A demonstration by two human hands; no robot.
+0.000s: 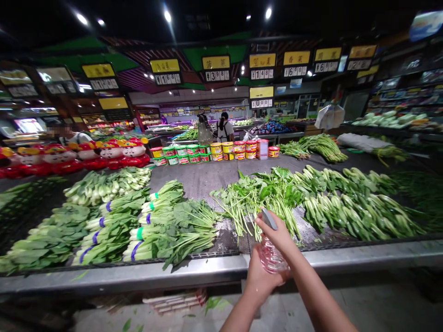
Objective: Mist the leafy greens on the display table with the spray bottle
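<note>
One left hand (259,273) cups and one right hand (279,234) grips the spray bottle (270,254), lower centre, which could slip onto the counter (173,275) if its plastic is wet.

The right hand (279,234) partly covers the spray bottle (272,256); some fingers of the left hand (260,275) are hidden. The bottom edge cuts off 2 forearms (313,288). Small print on the tubs (217,148) is unreadable.
</note>
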